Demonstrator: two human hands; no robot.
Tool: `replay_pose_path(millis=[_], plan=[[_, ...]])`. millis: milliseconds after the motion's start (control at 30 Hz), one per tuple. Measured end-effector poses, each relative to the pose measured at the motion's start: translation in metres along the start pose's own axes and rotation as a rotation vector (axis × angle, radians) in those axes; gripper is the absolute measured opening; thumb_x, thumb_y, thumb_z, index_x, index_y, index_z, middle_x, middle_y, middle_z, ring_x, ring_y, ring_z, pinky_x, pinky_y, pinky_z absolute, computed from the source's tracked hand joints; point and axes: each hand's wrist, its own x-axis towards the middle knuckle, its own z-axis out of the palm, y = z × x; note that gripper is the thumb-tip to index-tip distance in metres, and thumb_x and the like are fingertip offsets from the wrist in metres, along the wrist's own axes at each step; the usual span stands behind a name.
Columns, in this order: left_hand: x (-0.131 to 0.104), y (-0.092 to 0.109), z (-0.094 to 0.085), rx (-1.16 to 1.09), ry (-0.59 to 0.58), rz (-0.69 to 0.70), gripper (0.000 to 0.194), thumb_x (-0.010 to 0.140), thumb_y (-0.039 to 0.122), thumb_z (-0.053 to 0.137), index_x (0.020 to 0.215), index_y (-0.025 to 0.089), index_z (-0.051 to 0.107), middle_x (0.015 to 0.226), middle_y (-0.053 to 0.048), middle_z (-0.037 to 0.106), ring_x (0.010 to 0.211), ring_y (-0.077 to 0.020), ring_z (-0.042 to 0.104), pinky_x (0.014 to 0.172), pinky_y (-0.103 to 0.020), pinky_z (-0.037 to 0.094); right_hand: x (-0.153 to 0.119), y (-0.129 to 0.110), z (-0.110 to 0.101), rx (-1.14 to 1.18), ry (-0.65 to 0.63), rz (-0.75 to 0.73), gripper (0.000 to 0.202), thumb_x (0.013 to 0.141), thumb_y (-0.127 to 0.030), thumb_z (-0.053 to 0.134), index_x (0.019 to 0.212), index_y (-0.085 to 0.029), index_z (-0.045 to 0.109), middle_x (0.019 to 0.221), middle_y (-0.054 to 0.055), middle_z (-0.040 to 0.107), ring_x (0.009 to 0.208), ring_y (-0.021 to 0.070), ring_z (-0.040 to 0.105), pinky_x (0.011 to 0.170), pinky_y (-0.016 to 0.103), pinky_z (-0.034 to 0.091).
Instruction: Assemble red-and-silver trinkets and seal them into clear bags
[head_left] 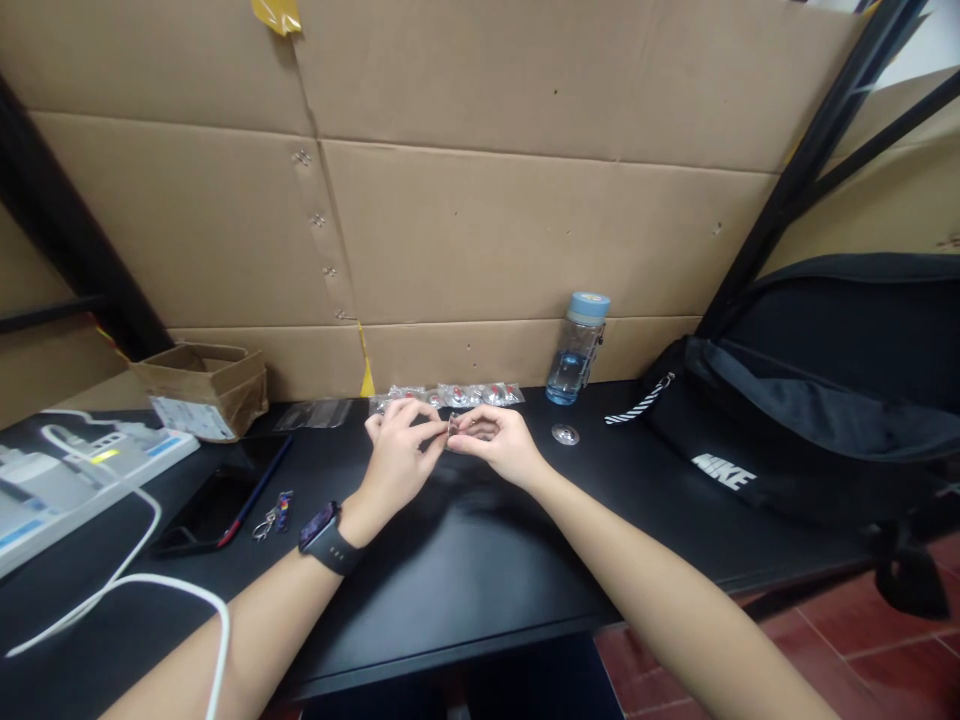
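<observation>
Over the black table, my left hand (403,447) and my right hand (508,446) meet at the fingertips. Both pinch a small, shiny, partly clear piece (452,429); fingers cover most of it, so its kind cannot be made out. Just behind the hands lies a row of small clear plastic packets (480,395) with red spots inside. A round, clear, shiny disc (565,434) rests flat on the table to the right of my right hand. An empty-looking clear plastic bag (313,413) lies to the left of the packets. A dark smartwatch (328,535) is on my left wrist.
A blue-lidded water bottle (577,350) stands against the cardboard wall (480,240). At right sits a black backpack (795,430). Leftward are a cardboard box (206,388), tablet (221,495), keychain (280,512) and power strip (157,458); a white cable (176,583) crosses near my left forearm.
</observation>
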Motion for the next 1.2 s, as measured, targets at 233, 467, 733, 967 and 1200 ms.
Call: replay_pose_path(millis=[233,467,733,967,1200], plan=[[0.0,0.002,0.001,0.029,-0.052,-0.011,0.012,0.093,0.031,0.065,0.087,0.026,0.074,0.103,-0.004,0.07,0.113,-0.0269,0.055,0.084,-0.042,0.03,0.002,-0.005,-0.009,-0.187,-0.141,-0.072,0.031,0.088,-0.052,0.067,0.088,-0.021,0.067,0.075,0.002,0.073,0.073,0.0214,0.076,0.069,0.031,0.06],[0.0,-0.003,0.001,0.112,-0.061,0.052,0.011,0.095,0.028,0.062,0.093,0.026,0.073,0.11,-0.006,0.07,0.116,-0.0284,0.052,0.086,-0.044,0.028,0.0,-0.005,-0.013,-0.267,-0.201,-0.124,0.032,0.091,-0.045,0.065,0.114,-0.022,0.064,0.104,0.007,0.076,0.081,0.0204,0.078,0.073,0.03,0.062],[0.0,-0.006,-0.003,0.172,-0.022,0.133,0.015,0.098,0.028,0.059,0.093,0.027,0.074,0.11,-0.006,0.071,0.116,-0.0287,0.053,0.088,-0.045,0.026,-0.001,0.005,-0.004,-0.066,-0.099,-0.036,0.036,0.083,-0.045,0.075,0.109,-0.021,0.076,0.103,0.007,0.078,0.091,0.0265,0.078,0.088,0.041,0.063],[0.0,-0.003,-0.007,0.199,-0.015,0.21,0.017,0.097,0.023,0.059,0.089,0.027,0.073,0.106,-0.006,0.073,0.12,-0.0298,0.053,0.088,-0.046,0.025,0.0,0.008,-0.003,-0.011,-0.103,0.024,0.039,0.078,-0.048,0.079,0.102,-0.018,0.08,0.094,0.007,0.08,0.08,0.0247,0.077,0.084,0.041,0.063],[0.002,-0.003,-0.007,0.19,-0.021,0.186,0.016,0.096,0.026,0.062,0.085,0.026,0.073,0.106,-0.005,0.073,0.117,-0.0294,0.054,0.089,-0.047,0.025,0.004,0.007,-0.006,-0.006,-0.097,0.065,0.038,0.074,-0.049,0.081,0.094,-0.017,0.08,0.089,0.008,0.08,0.081,0.0275,0.078,0.084,0.044,0.063]])
